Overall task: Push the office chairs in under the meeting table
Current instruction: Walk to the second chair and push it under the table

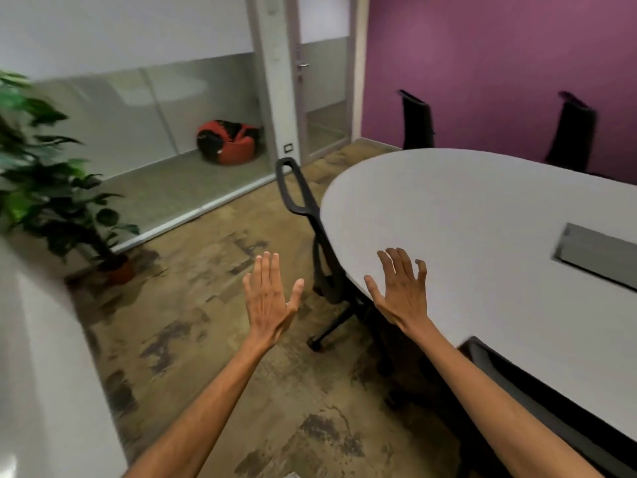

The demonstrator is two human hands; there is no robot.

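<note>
Office chairs number four in my view, all black, and neither of my hands has hold of any of them: my left hand is spread flat with fingers together and thumb out, hanging empty over the floor, and my right hand is likewise splayed wide and empty, seen against the curved end of the one large pale grey oval meeting table. Just ahead, between my two hands, stands the nearest black mesh-backed office chair at the table's rounded end, its back against the table edge, its seat hidden below the top and one castor leg showing on the floor. A second black chair sits tucked along the near edge by my right forearm. Two more black chair backs rise beyond the far edge of the table, in front of the purple wall. One grey rectangular hatch is set in the tabletop. Further out, on the mottled brown carpet, I count one green potted plant at left and one red-and-black beanbag behind the glass partition.
</note>
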